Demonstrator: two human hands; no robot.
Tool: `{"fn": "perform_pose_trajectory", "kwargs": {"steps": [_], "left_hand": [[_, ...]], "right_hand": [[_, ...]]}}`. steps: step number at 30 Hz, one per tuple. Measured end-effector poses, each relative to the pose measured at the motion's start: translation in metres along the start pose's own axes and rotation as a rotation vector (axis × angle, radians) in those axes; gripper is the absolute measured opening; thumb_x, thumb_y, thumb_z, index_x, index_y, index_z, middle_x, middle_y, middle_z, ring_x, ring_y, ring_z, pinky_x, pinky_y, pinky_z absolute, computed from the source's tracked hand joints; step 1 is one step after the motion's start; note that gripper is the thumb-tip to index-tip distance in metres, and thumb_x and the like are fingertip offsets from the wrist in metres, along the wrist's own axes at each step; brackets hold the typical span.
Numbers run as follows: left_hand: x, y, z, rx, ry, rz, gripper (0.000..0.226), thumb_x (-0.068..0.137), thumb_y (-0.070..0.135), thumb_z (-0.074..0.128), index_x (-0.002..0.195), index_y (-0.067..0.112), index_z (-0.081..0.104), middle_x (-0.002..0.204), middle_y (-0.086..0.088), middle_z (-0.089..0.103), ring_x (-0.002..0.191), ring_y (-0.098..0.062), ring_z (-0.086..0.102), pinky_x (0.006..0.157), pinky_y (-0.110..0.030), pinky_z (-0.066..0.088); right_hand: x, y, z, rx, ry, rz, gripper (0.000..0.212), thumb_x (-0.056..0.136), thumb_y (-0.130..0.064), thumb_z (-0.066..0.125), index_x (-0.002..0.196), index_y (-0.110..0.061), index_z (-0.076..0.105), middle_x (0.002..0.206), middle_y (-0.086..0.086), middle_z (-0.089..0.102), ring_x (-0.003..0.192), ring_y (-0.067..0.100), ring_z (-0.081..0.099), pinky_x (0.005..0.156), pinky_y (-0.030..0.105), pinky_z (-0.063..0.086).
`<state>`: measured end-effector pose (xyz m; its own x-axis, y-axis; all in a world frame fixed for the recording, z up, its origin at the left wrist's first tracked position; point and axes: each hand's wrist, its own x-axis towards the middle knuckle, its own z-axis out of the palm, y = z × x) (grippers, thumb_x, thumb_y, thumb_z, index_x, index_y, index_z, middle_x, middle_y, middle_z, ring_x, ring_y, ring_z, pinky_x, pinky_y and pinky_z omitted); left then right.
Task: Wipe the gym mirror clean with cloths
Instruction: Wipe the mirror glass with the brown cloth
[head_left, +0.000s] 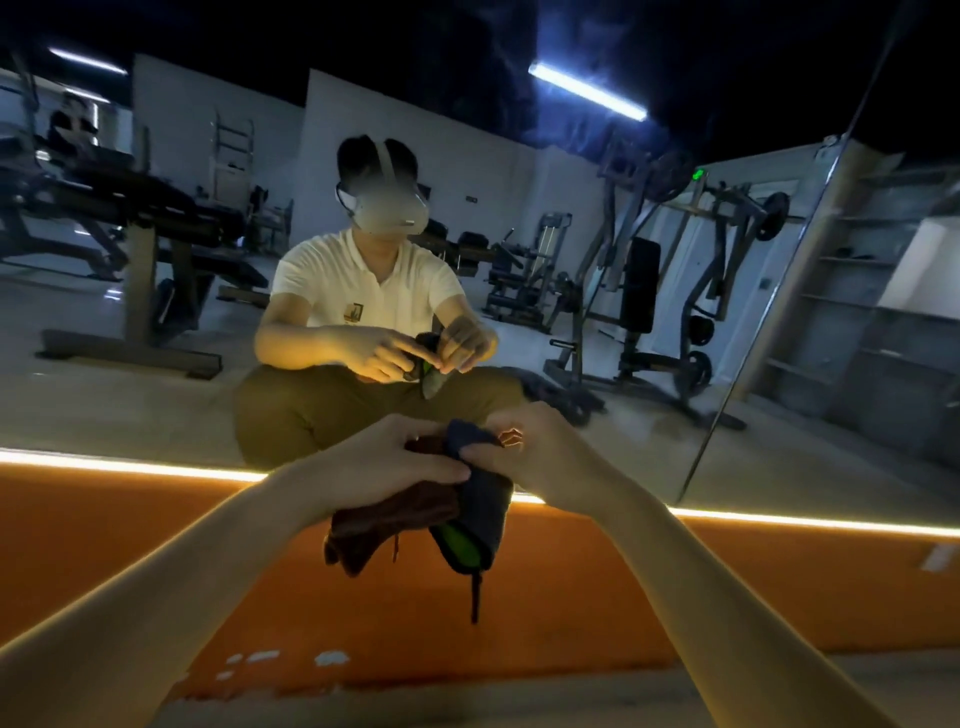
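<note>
Nearest the camera, well on this side of the light strip (130, 465), lies a pale floor (519, 696), and between it and the strip runs an orange band (104, 545) with a few white marks (291, 657) on it. Two bare forearms reach forward over the band toward the strip, and the hands meet just on its near side, close together and nearly touching. The left hand (395, 462) grips a brown cloth (395, 525), its fingers curled over the top and the thumb lying across toward the other hand. The right hand (540, 457) pinches a dark blue cloth (483, 499) between thumb and curled fingers. Both cloths hang below the hands in one bundle, covering a short stretch of the strip, with a green cloth (457, 540) showing from under the blue one and a loose thread dangling lower. The cloths are held off the floor and apart from the glass. Directly above the strip rises the mirror (675, 364), with a slanted seam (779, 291) to the right. In it, above the strip, a person (363, 291) in a pale shirt and olive trousers sits with both hands at the same bundle. Further back in the reflection stand gym machines (639, 291), and high above them glows a tube light (587, 91).
</note>
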<state>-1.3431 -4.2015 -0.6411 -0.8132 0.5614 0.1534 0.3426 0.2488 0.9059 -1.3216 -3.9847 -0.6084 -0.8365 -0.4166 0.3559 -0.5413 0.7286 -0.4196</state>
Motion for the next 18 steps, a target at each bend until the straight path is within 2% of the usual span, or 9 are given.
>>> {"fn": "perform_pose_trajectory", "kwargs": {"steps": [3, 6, 9, 11, 13, 14, 15, 16, 18], "left_hand": [[0.004, -0.004, -0.006, 0.056, 0.136, 0.014, 0.016, 0.094, 0.024, 0.074, 0.097, 0.01, 0.078, 0.091, -0.017, 0.074, 0.084, -0.03, 0.073, 0.071, -0.031, 0.053], [0.008, -0.006, -0.006, 0.118, 0.202, -0.013, 0.016, 0.093, 0.021, 0.074, 0.085, 0.008, 0.078, 0.081, -0.014, 0.072, 0.07, -0.019, 0.069, 0.061, -0.021, 0.051], [0.012, -0.015, -0.002, 0.295, 0.211, -0.017, 0.02, 0.094, 0.023, 0.072, 0.078, 0.012, 0.078, 0.074, -0.008, 0.071, 0.067, -0.019, 0.068, 0.063, -0.027, 0.051], [0.014, -0.02, 0.001, 0.442, 0.254, -0.008, 0.022, 0.095, 0.027, 0.071, 0.076, 0.019, 0.078, 0.072, -0.001, 0.072, 0.065, -0.012, 0.068, 0.066, -0.03, 0.052], [0.017, -0.023, 0.001, 0.565, 0.257, -0.011, 0.022, 0.096, 0.031, 0.069, 0.078, 0.021, 0.077, 0.071, 0.001, 0.072, 0.063, -0.009, 0.067, 0.064, -0.032, 0.056], [0.018, -0.024, 0.0, 0.598, 0.241, -0.007, 0.023, 0.095, 0.033, 0.069, 0.077, 0.022, 0.076, 0.07, 0.001, 0.071, 0.062, -0.01, 0.067, 0.064, -0.033, 0.056], [0.019, -0.025, -0.001, 0.633, 0.229, -0.006, 0.023, 0.095, 0.033, 0.068, 0.075, 0.024, 0.074, 0.069, 0.001, 0.069, 0.062, -0.01, 0.066, 0.064, -0.035, 0.056], [0.021, -0.025, -0.001, 0.678, 0.227, -0.002, 0.024, 0.095, 0.034, 0.068, 0.072, 0.025, 0.071, 0.068, 0.002, 0.068, 0.061, -0.01, 0.065, 0.065, -0.036, 0.056], [0.025, -0.021, -0.005, 0.736, 0.28, 0.036, 0.025, 0.095, 0.034, 0.067, 0.072, 0.026, 0.069, 0.068, 0.004, 0.066, 0.062, -0.009, 0.064, 0.066, -0.038, 0.056]], "right_hand": [[0.004, 0.005, 0.007, 0.079, 0.002, 0.026, 0.031, 0.097, -0.037, 0.069, 0.076, -0.015, 0.064, 0.068, -0.003, 0.058, 0.059, 0.008, 0.053, 0.055, 0.019, 0.038], [0.002, 0.026, 0.023, 0.191, 0.019, 0.076, 0.04, 0.099, -0.044, 0.064, 0.086, -0.007, 0.069, 0.071, 0.006, 0.066, 0.059, 0.02, 0.06, 0.056, 0.027, 0.042], [0.001, 0.046, 0.042, 0.098, 0.01, 0.111, 0.056, 0.102, -0.049, 0.058, 0.062, -0.009, 0.06, 0.05, -0.003, 0.051, 0.045, 0.013, 0.047, 0.052, 0.029, 0.034], [0.001, 0.05, 0.048, -0.012, -0.024, 0.125, 0.061, 0.102, -0.053, 0.053, 0.057, -0.013, 0.053, 0.05, -0.002, 0.047, 0.045, 0.009, 0.043, 0.051, 0.026, 0.031], [0.001, 0.053, 0.049, 0.017, 0.022, 0.133, 0.048, 0.097, -0.056, 0.059, 0.076, -0.013, 0.065, 0.077, 0.002, 0.064, 0.065, 0.005, 0.056, 0.059, 0.019, 0.039], [0.0, 0.054, 0.048, 0.136, 0.053, 0.136, 0.038, 0.093, -0.054, 0.066, 0.095, -0.016, 0.069, 0.097, -0.003, 0.067, 0.083, 0.0, 0.06, 0.069, 0.015, 0.043], [-0.001, 0.056, 0.047, 0.293, 0.048, 0.134, 0.037, 0.089, -0.048, 0.073, 0.114, -0.021, 0.067, 0.114, -0.01, 0.065, 0.101, -0.004, 0.059, 0.08, 0.014, 0.044], [0.0, 0.058, 0.048, 0.458, -0.002, 0.128, 0.047, 0.087, -0.039, 0.079, 0.127, -0.023, 0.062, 0.124, -0.015, 0.062, 0.112, -0.005, 0.057, 0.088, 0.014, 0.045], [0.002, 0.064, 0.059, 0.581, -0.161, 0.122, 0.056, 0.083, -0.021, 0.084, 0.134, -0.02, 0.06, 0.125, -0.015, 0.065, 0.114, -0.005, 0.06, 0.091, 0.015, 0.05]]}}
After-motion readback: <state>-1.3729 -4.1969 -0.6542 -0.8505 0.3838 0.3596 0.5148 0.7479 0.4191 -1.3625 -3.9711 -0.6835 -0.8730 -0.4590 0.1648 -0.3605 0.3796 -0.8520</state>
